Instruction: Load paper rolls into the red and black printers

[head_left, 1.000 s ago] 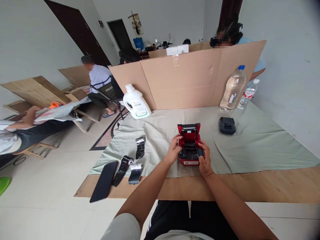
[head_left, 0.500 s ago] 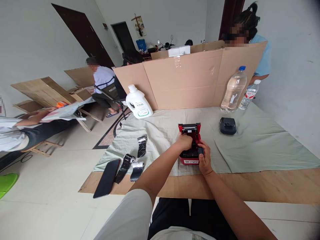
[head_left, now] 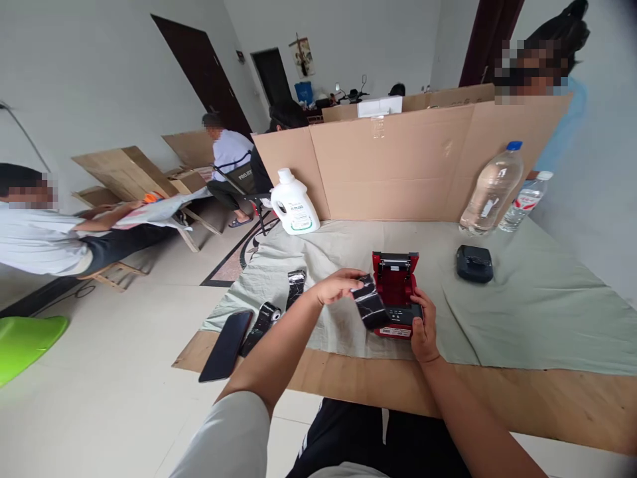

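Observation:
My left hand (head_left: 343, 285) pinches the edge of a black marbled paper roll (head_left: 369, 304) between thumb and fingers. The roll's loose strip hangs in front of the left side of a small red-and-black label printer (head_left: 398, 292). The printer sits on the cloth with its lid raised, and its red inside shows. My right hand (head_left: 424, 325) is wrapped round the printer's right side, thumb at the front. Left of my left forearm lie two more black marbled rolls, an upper roll (head_left: 295, 287) and a lower roll (head_left: 262, 327); the forearm partly covers that area.
A black phone (head_left: 225, 346) lies at the table's left edge. A white jug (head_left: 296, 206) stands by the cardboard screen (head_left: 388, 172). To the right are a large bottle (head_left: 492, 189), a small bottle (head_left: 525, 202) and a black case (head_left: 474, 263). Other people sit beyond.
My left hand has come out of the printer and moved left, now with a black marbled roll in it. The right hand stays on the printer. The camera view has shifted.

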Tool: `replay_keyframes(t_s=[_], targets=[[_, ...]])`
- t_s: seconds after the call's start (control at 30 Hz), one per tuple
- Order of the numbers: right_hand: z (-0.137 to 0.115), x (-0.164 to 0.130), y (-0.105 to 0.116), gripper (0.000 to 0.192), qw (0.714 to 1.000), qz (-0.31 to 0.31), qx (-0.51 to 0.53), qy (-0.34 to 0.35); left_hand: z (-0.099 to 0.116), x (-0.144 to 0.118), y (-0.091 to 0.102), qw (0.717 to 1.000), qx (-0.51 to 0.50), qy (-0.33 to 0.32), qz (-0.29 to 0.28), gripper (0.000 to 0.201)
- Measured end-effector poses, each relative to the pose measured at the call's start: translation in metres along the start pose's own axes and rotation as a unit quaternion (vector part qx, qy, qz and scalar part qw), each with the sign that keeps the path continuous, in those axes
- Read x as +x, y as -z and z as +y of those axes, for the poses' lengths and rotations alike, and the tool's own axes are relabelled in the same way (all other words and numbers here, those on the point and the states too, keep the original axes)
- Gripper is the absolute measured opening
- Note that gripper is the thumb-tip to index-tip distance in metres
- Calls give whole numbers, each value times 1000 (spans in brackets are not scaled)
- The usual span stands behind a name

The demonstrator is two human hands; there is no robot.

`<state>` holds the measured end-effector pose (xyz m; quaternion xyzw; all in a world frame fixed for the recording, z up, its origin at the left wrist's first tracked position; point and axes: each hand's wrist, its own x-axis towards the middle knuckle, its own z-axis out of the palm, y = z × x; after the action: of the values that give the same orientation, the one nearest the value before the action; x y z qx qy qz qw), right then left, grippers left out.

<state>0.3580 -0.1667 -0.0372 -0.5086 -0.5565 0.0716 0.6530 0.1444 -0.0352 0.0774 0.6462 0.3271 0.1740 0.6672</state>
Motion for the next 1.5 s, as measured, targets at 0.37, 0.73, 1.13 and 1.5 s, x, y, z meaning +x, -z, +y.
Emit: replay_keyframes(t_s=[0.37, 0.73, 1.13, 1.5], targets=[[-1, 1, -1, 41, 1000, -3, -12, 2, -58, -28, 102, 842, 486, 123, 197, 38], [-1, 0, -1, 39, 1000, -6, 2, 0, -54, -45, 133, 731, 550, 281, 291, 54], [-6, 1, 2, 36, 1000, -17, -2, -26, 69, -76, 45, 961, 181, 165, -131, 49], [-22, 6, 11, 67, 984, -2, -132, 117, 55, 33, -73, 864, 501, -23, -47, 42]])
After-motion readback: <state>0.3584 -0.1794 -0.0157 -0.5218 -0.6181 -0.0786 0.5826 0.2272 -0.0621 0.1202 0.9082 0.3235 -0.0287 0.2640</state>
